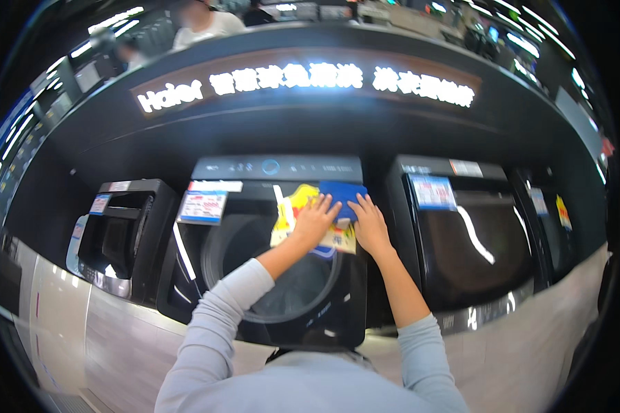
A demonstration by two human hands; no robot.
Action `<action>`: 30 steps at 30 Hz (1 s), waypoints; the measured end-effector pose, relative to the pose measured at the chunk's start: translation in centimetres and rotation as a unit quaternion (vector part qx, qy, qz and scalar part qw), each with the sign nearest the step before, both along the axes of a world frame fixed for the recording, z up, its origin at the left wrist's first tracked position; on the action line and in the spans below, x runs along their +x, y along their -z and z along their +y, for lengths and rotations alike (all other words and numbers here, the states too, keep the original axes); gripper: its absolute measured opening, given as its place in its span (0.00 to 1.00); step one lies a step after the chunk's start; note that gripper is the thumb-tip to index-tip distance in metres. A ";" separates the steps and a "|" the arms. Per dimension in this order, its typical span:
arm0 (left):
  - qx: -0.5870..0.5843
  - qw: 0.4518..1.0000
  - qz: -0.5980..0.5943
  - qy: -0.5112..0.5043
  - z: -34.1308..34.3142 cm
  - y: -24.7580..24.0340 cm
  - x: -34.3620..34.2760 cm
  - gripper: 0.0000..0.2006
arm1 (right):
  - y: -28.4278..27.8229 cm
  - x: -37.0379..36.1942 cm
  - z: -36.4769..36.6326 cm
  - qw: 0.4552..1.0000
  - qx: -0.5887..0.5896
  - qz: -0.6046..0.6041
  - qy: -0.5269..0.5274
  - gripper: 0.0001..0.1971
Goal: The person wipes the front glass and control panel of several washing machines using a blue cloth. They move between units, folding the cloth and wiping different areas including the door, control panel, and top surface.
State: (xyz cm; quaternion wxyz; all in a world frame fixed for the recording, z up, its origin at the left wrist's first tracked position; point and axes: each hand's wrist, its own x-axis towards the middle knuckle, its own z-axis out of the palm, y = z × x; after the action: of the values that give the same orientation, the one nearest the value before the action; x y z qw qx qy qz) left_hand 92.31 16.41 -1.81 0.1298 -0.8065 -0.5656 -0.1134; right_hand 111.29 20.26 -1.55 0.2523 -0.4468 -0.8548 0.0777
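Both my hands are over the front of the black washing machine (pixel 186 275) in the middle, which has a round glass door (pixel 282 292). My left hand (pixel 315 219) lies with fingers spread on a yellow, red and cream printed sign (pixel 286 213), its fingertips at the edge of a blue cloth-like piece (pixel 341 193). At that piece's right side, my right hand (pixel 369 224) rests with its fingers stretched and apart. Whether the blue piece is cloth or card I cannot tell. Below my hands, a blue-edged shape (pixel 324 252) shows under the sign.
A price card (pixel 203 205) sits at the machine's upper left, under its control panel (pixel 296 167). Dark machines stand left (pixel 120 230) and right (pixel 472 241), with another at the far right (pixel 544 220). Behind rises a black display wall (pixel 296 127) with lit lettering; a person (pixel 207 27) is beyond.
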 end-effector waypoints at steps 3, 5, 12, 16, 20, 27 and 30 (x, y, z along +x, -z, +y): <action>-0.059 0.997 -0.003 -0.057 4.0 -0.2 -0.3 0.30 | -0.7 -1.8 3.6 0.998 -0.039 -0.030 0.040 0.25; -0.091 0.993 0.002 -0.071 6.0 -1.7 0.5 0.32 | -0.5 -1.7 5.7 0.997 -0.027 -0.037 0.060 0.25; -0.096 0.991 0.017 -0.089 10.6 -1.6 -0.9 0.32 | 0.2 -3.8 9.7 0.995 -0.024 -0.051 0.085 0.26; -0.096 0.991 -0.008 -0.089 10.3 -1.7 -4.5 0.32 | -0.2 -7.0 9.4 0.995 -0.049 -0.065 0.058 0.26; -0.029 0.996 -0.016 -0.081 8.9 -0.9 -10.0 0.26 | 0.3 -11.8 9.3 0.997 -0.031 -0.074 0.013 0.28; -0.051 0.985 0.004 -0.167 5.9 -1.7 -22.3 0.23 | 0.6 -25.1 8.0 0.996 0.016 -0.082 -0.043 0.30; -0.033 0.979 0.009 -0.202 3.4 -1.0 -28.4 0.23 | 1.7 -31.5 7.1 0.994 -0.008 -0.052 -0.099 0.29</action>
State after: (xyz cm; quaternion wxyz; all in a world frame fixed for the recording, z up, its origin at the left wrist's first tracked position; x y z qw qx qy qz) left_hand 63.96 19.84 -0.85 0.1287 -0.6801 -0.7193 -0.0591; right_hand 79.79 27.37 -3.29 0.1956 -0.3656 -0.9059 0.0856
